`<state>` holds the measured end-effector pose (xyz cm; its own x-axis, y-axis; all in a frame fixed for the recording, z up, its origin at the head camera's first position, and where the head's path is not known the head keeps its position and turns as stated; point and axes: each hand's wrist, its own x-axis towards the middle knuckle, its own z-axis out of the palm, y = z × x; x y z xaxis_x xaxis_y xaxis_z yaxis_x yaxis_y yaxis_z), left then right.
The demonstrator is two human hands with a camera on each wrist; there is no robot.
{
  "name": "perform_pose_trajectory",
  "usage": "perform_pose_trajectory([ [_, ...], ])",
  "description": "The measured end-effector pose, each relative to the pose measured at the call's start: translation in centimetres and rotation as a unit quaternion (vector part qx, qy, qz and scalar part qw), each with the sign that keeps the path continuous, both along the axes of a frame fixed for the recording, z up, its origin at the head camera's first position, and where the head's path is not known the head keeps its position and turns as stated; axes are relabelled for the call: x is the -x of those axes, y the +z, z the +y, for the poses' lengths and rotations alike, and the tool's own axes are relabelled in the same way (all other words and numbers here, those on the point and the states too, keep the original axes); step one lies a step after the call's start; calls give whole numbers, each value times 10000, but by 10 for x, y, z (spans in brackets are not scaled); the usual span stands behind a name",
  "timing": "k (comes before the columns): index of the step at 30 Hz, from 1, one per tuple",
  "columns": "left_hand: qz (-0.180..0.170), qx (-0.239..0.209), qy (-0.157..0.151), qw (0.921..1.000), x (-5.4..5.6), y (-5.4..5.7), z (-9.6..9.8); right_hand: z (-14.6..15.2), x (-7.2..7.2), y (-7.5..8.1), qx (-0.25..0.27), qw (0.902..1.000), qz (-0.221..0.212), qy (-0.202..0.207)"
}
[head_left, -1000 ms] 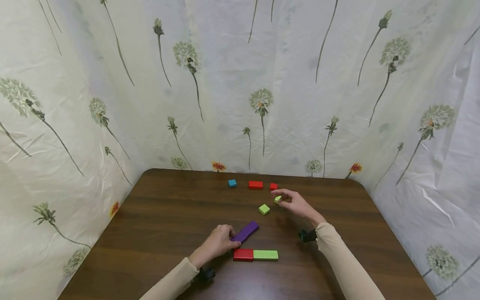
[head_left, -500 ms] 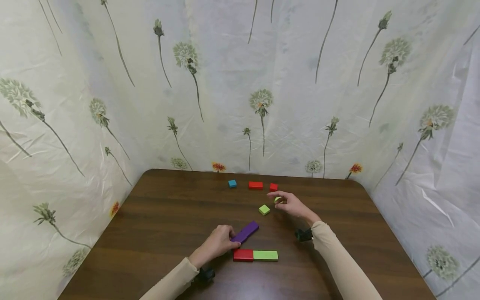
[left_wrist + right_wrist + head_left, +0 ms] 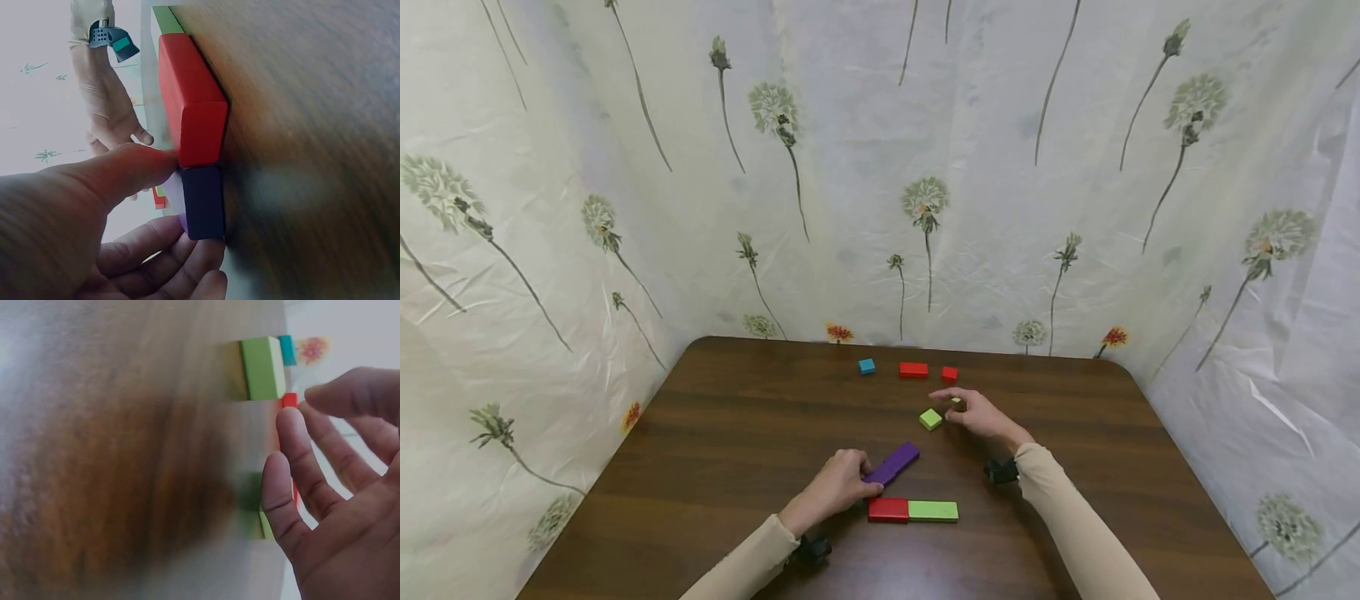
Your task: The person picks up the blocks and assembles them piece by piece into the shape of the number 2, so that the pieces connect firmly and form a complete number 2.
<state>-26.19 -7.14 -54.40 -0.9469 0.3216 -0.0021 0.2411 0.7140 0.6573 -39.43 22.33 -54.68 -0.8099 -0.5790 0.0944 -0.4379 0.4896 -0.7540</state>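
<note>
On the brown table my left hand (image 3: 833, 486) pinches the near end of a long purple block (image 3: 895, 463), which lies slanted. Just in front of it a red block (image 3: 887, 510) and a long green block (image 3: 933, 511) lie end to end in a row. In the left wrist view the purple block's end (image 3: 204, 203) is between thumb and fingers, right against the red one. My right hand (image 3: 985, 417) hovers with bent fingers apart, holding nothing, beside a small green block (image 3: 930, 419). A second green block (image 3: 956, 401) is mostly hidden behind its fingers.
Along the table's far edge lie a small blue block (image 3: 867, 367), a longer red block (image 3: 913, 369) and a small red block (image 3: 950, 374). A flower-printed curtain (image 3: 850, 208) hangs behind the table and at both sides.
My right hand has drifted slightly left and nearer, toward the small green block, covering more of the second green one. The left hand and the purple block have stayed put.
</note>
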Motion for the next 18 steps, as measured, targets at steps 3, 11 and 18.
perform_pose_trajectory([
  [3,-30,-27,19,10000,0,0,0,-1,-1,-3,-50,10000,-21,38],
  [11,55,28,39,10000,-1,0,0,-4,0,-10,-191,9996,137,131],
  [18,20,33,46,10000,0,0,0,-8,1,-13,-383,9993,29,-48],
])
